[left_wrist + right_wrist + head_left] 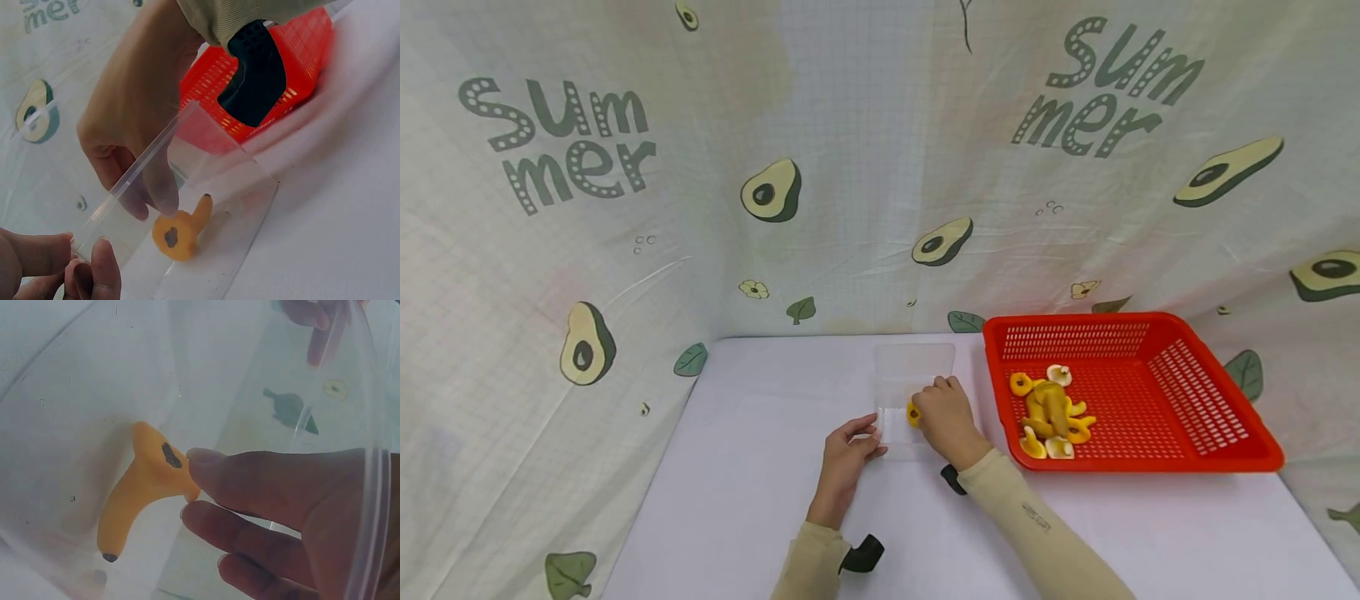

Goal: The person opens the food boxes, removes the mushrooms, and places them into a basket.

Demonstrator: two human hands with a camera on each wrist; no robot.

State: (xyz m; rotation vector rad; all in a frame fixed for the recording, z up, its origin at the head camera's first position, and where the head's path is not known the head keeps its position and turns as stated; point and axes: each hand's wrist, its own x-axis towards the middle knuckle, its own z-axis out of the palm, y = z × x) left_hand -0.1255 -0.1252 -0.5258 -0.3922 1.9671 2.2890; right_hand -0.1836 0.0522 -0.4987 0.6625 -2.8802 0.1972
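A clear plastic box point(893, 432) stands on the table, its transparent lid point(914, 360) folded back behind it. At the box's left wall, my left hand point(844, 458) pinches the rim between thumb and fingers. My right hand point(950, 423) reaches down inside the box. Its thumb and index finger pinch the flared round end of a yellow banana-shaped toy piece point(134, 490), which has a dark patch on that end and a black tip. In the left wrist view, the toy piece point(177, 237) shows through the clear wall, low in the box.
To the right stands a red plastic basket point(1180, 462) with slotted walls. Several yellow and cream toy pieces point(1051, 408) lie heaped at its left side. A printed cloth point(850, 167) hangs behind the white-covered table point(760, 417).
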